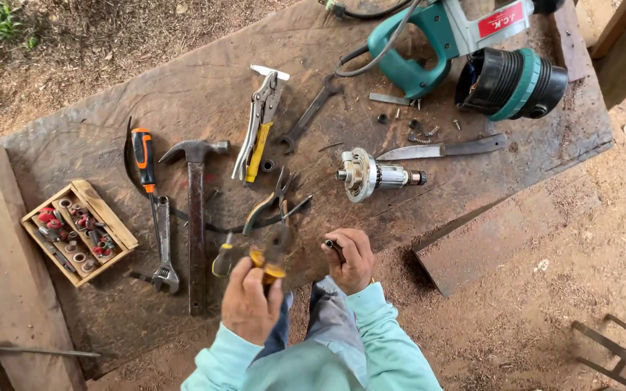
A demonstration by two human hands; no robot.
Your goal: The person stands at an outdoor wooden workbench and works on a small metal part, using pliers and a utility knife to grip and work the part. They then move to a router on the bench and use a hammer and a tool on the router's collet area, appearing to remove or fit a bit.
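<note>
My left hand (250, 300) grips the yellow-tipped handles of a pair of pliers (278, 217), whose jaws point away from me over the dark wooden bench (182, 94). My right hand (351, 259) is closed on a small dark metal part (334, 248) at the bench's near edge. A motor armature (371, 174) with a round end plate lies just beyond my right hand. Both sleeves are light turquoise.
A hammer (196, 210), locking pliers (257, 124), spanner (311, 113), orange-handled screwdriver (143, 161), adjustable wrench (164, 250) and knife (443, 150) lie on the bench. A green power tool (429, 40) and its black housing (510, 83) sit far right. A wooden box (110, 217) of bits stands left.
</note>
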